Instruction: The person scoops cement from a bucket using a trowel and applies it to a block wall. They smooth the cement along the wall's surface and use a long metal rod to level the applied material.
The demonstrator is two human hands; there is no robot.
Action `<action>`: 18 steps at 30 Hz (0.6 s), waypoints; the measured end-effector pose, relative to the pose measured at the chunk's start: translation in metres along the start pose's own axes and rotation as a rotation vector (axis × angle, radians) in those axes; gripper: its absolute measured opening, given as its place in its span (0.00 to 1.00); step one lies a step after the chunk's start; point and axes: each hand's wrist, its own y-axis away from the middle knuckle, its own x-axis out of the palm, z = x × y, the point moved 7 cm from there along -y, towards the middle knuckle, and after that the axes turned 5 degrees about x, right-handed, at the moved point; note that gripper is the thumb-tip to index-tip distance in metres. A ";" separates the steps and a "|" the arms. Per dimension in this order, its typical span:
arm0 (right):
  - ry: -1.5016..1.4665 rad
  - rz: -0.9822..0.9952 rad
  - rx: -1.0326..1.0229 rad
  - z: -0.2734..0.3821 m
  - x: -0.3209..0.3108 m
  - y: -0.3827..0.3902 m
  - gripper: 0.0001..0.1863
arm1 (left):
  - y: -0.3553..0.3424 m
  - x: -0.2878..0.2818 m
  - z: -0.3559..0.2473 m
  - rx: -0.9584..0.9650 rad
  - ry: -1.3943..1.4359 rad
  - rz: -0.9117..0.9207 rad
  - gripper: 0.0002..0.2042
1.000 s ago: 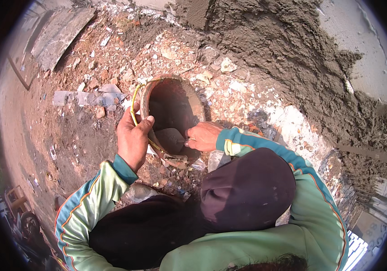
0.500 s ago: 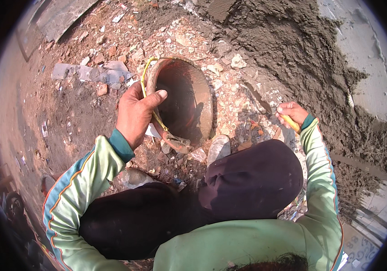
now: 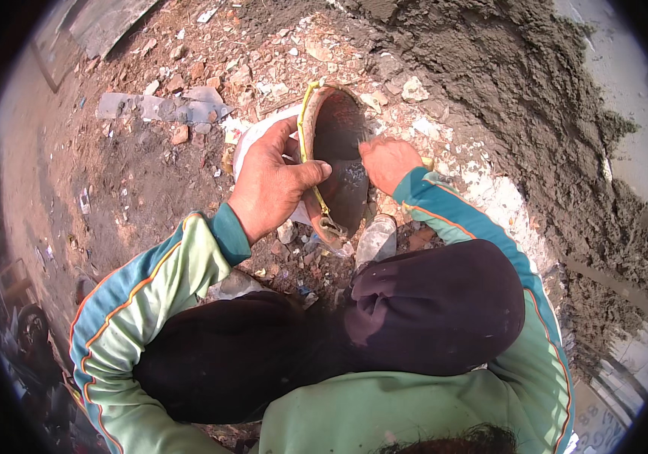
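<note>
My left hand [image 3: 272, 178] is closed on the rim of a mud-coated bucket [image 3: 339, 125], its thumb over the edge and its fingers along the pale outer wall. A yellow cord handle [image 3: 305, 125] runs along that rim beneath my thumb. The bucket is tipped, its mouth turned to the right, with grey residue inside. At the mouth's right edge my right hand [image 3: 390, 160] is closed round a yellow-handled trowel [image 3: 427, 163]. Only the handle's butt shows behind the fist; the blade cannot be made out.
Wet grey mortar [image 3: 505, 91] lies heaped at the upper right, beside a pale slab [image 3: 607, 68]. Broken stones and rubble cover the ground around the bucket. A flat grey strip [image 3: 165, 106] lies to the left. My bent knees [image 3: 437, 310] are close below the bucket.
My right hand has swung left with the trowel, from beside the mortar to the bucket's mouth. My left hand has moved right and turned the bucket further onto its side.
</note>
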 end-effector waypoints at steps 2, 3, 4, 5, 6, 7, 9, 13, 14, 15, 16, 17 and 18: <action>-0.101 0.155 -0.069 0.019 0.014 0.002 0.15 | 0.004 -0.002 0.010 0.000 0.015 -0.024 0.23; -0.169 0.195 -0.075 0.027 0.020 0.007 0.15 | 0.009 -0.004 0.011 -0.004 0.022 -0.044 0.24; -0.229 0.231 -0.077 0.032 0.022 0.012 0.16 | 0.012 -0.007 0.010 -0.030 0.026 -0.070 0.25; -0.320 0.236 -0.071 0.040 0.020 0.014 0.17 | 0.013 -0.012 0.007 -0.027 0.037 -0.086 0.26; -0.409 0.251 -0.047 0.048 0.021 0.022 0.18 | 0.013 -0.013 0.007 -0.028 0.060 -0.087 0.26; -0.498 0.265 -0.021 0.050 0.022 0.027 0.19 | 0.013 -0.015 0.009 -0.029 0.082 -0.086 0.26; -0.608 0.243 0.000 0.037 0.027 0.025 0.20 | 0.005 -0.024 0.011 -0.035 0.067 -0.061 0.24; -0.637 0.367 0.023 0.016 0.007 0.037 0.22 | 0.005 -0.053 0.010 -0.032 0.107 -0.166 0.26; -0.673 0.396 -0.007 0.007 0.002 0.040 0.21 | 0.008 -0.063 0.009 -0.047 0.119 -0.220 0.26; -0.708 0.423 -0.034 -0.004 0.000 0.044 0.20 | 0.010 -0.074 0.010 -0.059 0.131 -0.271 0.26; -0.946 0.509 0.007 -0.023 0.013 0.050 0.18 | 0.010 -0.082 0.014 -0.091 0.147 -0.264 0.27; -1.186 0.597 0.043 -0.041 0.026 0.054 0.16 | 0.011 -0.089 0.017 -0.084 0.158 -0.275 0.27; -1.321 0.623 0.088 -0.056 0.024 0.053 0.15 | 0.012 -0.096 0.021 -0.080 0.165 -0.292 0.27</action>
